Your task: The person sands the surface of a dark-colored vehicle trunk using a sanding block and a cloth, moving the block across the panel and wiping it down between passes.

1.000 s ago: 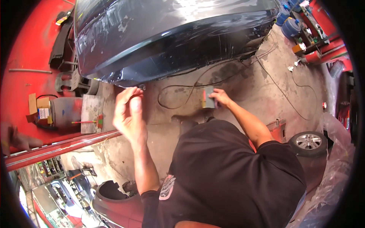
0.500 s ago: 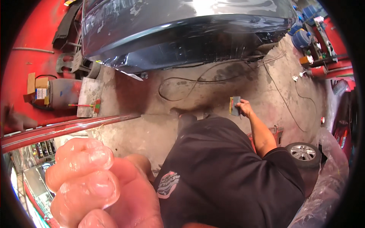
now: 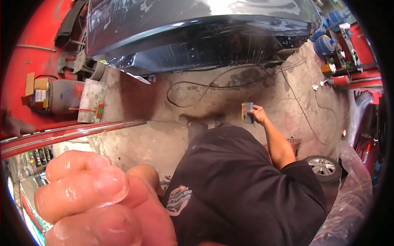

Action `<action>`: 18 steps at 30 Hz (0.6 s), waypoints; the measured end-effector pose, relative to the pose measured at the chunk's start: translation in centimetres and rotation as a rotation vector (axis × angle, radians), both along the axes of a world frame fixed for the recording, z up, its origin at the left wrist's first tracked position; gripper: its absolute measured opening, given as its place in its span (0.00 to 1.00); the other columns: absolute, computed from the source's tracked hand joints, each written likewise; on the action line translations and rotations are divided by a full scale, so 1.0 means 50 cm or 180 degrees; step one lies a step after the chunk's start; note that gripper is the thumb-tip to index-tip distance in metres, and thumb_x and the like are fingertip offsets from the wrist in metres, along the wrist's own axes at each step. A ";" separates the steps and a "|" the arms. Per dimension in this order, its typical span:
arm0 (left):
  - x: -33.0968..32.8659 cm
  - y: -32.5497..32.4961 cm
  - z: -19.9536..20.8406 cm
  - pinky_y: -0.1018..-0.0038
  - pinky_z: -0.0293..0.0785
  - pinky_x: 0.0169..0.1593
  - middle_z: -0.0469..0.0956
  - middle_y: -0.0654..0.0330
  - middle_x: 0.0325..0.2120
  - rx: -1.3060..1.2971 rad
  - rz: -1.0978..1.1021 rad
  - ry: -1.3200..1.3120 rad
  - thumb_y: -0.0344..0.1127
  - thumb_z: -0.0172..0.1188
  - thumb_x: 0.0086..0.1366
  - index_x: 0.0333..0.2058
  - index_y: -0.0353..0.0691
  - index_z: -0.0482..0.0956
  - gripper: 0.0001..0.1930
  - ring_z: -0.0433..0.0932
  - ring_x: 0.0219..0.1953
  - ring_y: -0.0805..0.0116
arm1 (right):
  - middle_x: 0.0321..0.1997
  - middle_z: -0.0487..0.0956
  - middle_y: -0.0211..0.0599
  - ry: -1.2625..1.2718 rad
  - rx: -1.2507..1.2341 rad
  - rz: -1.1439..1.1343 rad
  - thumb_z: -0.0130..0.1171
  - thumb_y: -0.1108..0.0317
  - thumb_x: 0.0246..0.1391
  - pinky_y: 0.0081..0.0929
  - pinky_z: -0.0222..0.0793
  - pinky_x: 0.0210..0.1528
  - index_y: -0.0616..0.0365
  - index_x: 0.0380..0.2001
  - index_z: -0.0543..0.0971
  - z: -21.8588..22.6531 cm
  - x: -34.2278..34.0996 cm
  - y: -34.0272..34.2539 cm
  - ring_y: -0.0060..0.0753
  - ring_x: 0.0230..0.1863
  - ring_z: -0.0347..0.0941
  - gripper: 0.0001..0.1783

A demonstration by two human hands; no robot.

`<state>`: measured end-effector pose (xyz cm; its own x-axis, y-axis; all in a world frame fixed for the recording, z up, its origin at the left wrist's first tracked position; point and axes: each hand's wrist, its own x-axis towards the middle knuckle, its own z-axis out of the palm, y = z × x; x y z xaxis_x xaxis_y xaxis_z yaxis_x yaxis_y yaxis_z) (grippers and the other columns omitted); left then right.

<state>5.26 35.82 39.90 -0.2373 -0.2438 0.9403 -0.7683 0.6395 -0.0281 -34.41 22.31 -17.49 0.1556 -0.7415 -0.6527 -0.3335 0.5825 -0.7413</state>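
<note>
While the right hand (image 3: 258, 114) gripped a sanding block (image 3: 247, 112) mid-frame, off the dull, scuffed car (image 3: 197, 37), the left hand (image 3: 94, 201) curled empty at lower left.

I wear a black short-sleeved shirt (image 3: 242, 184). It covers my torso and fills the lower middle of the view. The fabric is plain and matte, with soft folds across the chest. A printed emblem (image 3: 179, 199) in white, grey and red sits on the left chest; its detail is too small to make out. The right sleeve (image 3: 301, 174) ends above the elbow, leaving the forearm bare. My right hand (image 3: 259, 115) wears no glove. My left hand (image 3: 94, 201) is also ungloved, its fingertips (image 3: 108, 186) showing short, rounded nails and a wet sheen.
</note>
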 end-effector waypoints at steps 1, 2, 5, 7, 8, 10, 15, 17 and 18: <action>0.000 -0.001 0.000 0.47 0.78 0.34 0.74 0.33 0.35 0.0015 0.0001 0.0029 0.61 0.40 0.73 0.61 0.27 0.73 0.39 0.76 0.31 0.42 | 0.26 0.79 0.31 0.0027 0.0032 -0.0017 0.66 0.67 0.50 0.29 0.58 0.15 0.58 0.47 0.84 -0.001 -0.001 0.001 0.25 0.15 0.66 0.19; -0.004 -0.003 -0.002 0.48 0.77 0.34 0.73 0.34 0.34 -0.0068 0.0149 0.0001 0.61 0.40 0.73 0.61 0.26 0.72 0.39 0.75 0.31 0.42 | 0.26 0.79 0.31 0.0036 0.0032 -0.0002 0.66 0.67 0.50 0.29 0.58 0.15 0.58 0.47 0.84 0.000 -0.004 -0.001 0.25 0.15 0.66 0.19; -0.005 0.017 0.005 0.49 0.76 0.35 0.73 0.34 0.34 0.0197 0.0451 0.0026 0.59 0.41 0.73 0.61 0.24 0.71 0.38 0.75 0.32 0.43 | 0.27 0.80 0.31 0.0048 0.0069 0.0036 0.65 0.67 0.50 0.29 0.60 0.17 0.58 0.48 0.84 -0.006 -0.012 0.008 0.25 0.16 0.68 0.20; -0.004 0.016 0.004 0.50 0.76 0.36 0.73 0.34 0.35 0.0517 0.0584 0.0086 0.58 0.43 0.73 0.60 0.23 0.70 0.38 0.75 0.33 0.43 | 0.28 0.81 0.32 -0.0192 -0.0291 -0.0157 0.65 0.67 0.50 0.29 0.59 0.16 0.59 0.48 0.84 -0.019 -0.009 0.010 0.25 0.16 0.68 0.20; -0.004 0.009 0.001 0.53 0.75 0.36 0.74 0.34 0.36 0.0699 -0.0220 0.0188 0.56 0.45 0.72 0.59 0.24 0.70 0.36 0.75 0.34 0.43 | 0.29 0.82 0.33 -0.0004 -0.0129 -0.0081 0.65 0.67 0.50 0.29 0.63 0.19 0.60 0.49 0.84 -0.021 -0.019 0.015 0.26 0.19 0.70 0.21; -0.004 0.002 0.000 0.56 0.74 0.37 0.75 0.34 0.37 0.0818 -0.1004 0.0265 0.54 0.47 0.71 0.57 0.24 0.71 0.34 0.75 0.35 0.43 | 0.41 0.86 0.40 0.0261 0.0141 0.0123 0.64 0.67 0.51 0.33 0.80 0.36 0.64 0.54 0.82 0.032 0.006 0.003 0.35 0.37 0.83 0.25; 0.012 0.032 -0.003 0.59 0.72 0.37 0.77 0.37 0.39 0.1087 -0.1254 0.1427 0.58 0.53 0.71 0.55 0.29 0.74 0.33 0.76 0.37 0.45 | 0.41 0.86 0.42 0.0061 -0.0092 0.0149 0.64 0.67 0.51 0.33 0.80 0.34 0.63 0.54 0.83 0.016 0.003 -0.012 0.37 0.35 0.83 0.26; -0.007 -0.021 -0.001 0.61 0.71 0.37 0.78 0.41 0.39 0.1640 -0.0950 0.0604 0.62 0.58 0.68 0.55 0.32 0.75 0.34 0.76 0.37 0.48 | 0.40 0.86 0.41 0.0233 0.0234 0.0219 0.63 0.68 0.50 0.33 0.80 0.32 0.63 0.53 0.84 0.078 0.005 0.001 0.36 0.34 0.83 0.25; -0.025 -0.048 0.007 0.60 0.72 0.37 0.79 0.42 0.39 0.1712 -0.1222 0.0350 0.58 0.62 0.67 0.52 0.35 0.78 0.30 0.78 0.37 0.49 | 0.37 0.87 0.40 0.0119 -0.0051 0.0169 0.63 0.68 0.50 0.33 0.80 0.31 0.62 0.51 0.85 0.027 -0.003 0.000 0.36 0.34 0.83 0.24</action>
